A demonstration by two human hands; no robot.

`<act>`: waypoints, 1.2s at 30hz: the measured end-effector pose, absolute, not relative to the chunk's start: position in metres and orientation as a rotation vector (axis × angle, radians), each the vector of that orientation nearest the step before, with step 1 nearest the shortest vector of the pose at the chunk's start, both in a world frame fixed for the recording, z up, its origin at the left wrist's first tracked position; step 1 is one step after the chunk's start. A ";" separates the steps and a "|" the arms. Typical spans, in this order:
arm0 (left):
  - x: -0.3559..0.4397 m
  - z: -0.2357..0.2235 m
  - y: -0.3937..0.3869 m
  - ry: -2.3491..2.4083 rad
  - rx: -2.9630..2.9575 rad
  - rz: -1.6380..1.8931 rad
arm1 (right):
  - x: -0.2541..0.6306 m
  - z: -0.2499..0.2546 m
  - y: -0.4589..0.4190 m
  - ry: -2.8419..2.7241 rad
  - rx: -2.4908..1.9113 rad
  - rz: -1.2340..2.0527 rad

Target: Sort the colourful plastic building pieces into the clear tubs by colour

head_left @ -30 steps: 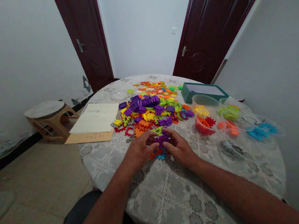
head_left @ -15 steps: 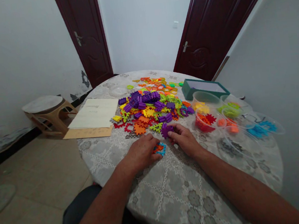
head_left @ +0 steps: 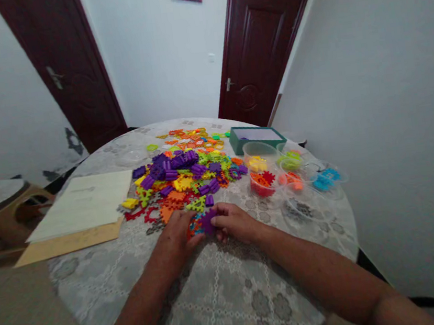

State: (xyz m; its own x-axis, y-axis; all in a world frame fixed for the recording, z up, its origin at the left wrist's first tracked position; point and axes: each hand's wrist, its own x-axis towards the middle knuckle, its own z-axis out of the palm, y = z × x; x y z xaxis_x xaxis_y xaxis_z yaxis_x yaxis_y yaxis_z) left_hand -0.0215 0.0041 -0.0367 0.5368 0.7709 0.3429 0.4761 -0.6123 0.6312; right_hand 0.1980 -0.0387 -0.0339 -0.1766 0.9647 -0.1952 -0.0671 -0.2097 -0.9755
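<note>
My left hand (head_left: 177, 235) is closed around a small orange and blue block of toothed plastic pieces (head_left: 195, 227), partly hidden by the fingers. Between the thumb and fingers of my right hand (head_left: 234, 222) is a purple toothed plastic tile (head_left: 208, 221). The tile stands against the right side of the orange and blue block; whether the two are joined I cannot tell. Just beyond both hands spreads a pile of plastic building pieces (head_left: 182, 182) in purple, yellow, green, orange and red.
Clear plastic tubs (head_left: 260, 152) with sorted pieces stand on the right of the round table (head_left: 202, 296). Behind them is a green box (head_left: 257, 137). Paper sheets (head_left: 83, 200) lie on the left, near a stool (head_left: 5, 209). Orange pieces (head_left: 194, 139) are scattered at the back.
The purple tile in my right hand has come together with the orange and blue block in my left hand; before, they were apart. The camera view has turned to the right.
</note>
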 end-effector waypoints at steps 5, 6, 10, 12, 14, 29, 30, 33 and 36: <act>-0.023 -0.041 0.011 0.986 2.328 0.885 | 0.198 -0.032 -0.034 -1.202 -1.315 1.439; -0.023 -0.040 0.012 0.993 2.325 0.883 | 0.198 -0.031 -0.034 -1.190 -1.336 1.437; -0.021 -0.033 0.008 1.022 2.282 0.854 | 0.197 -0.026 -0.036 -1.191 -1.398 1.401; -0.018 -0.028 0.002 1.026 2.250 0.846 | 0.197 -0.025 -0.040 -1.225 -1.424 1.359; -0.016 -0.023 -0.003 1.060 2.208 0.824 | 0.197 -0.024 -0.043 -1.247 -1.433 1.340; -0.022 -0.018 -0.005 1.277 1.868 0.703 | 0.237 0.031 -0.048 -1.803 -1.561 1.133; -0.022 -0.019 -0.006 1.290 1.866 0.683 | 0.248 0.042 -0.046 -1.899 -1.581 1.072; -0.021 -0.020 -0.007 1.323 1.865 0.644 | 0.289 0.072 -0.022 -1.942 -1.676 0.949; -0.019 -0.019 -0.007 1.337 1.871 0.658 | 0.332 0.093 0.023 -1.669 -1.823 0.850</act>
State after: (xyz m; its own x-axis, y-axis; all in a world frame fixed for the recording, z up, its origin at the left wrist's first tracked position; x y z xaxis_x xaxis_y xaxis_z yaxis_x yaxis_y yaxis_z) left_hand -0.0189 -0.0066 -0.0195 0.3274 0.9448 -0.0082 0.5698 -0.1905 0.7994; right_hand 0.3319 0.0226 0.0932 0.0432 0.9939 -0.1014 0.6662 -0.1043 -0.7384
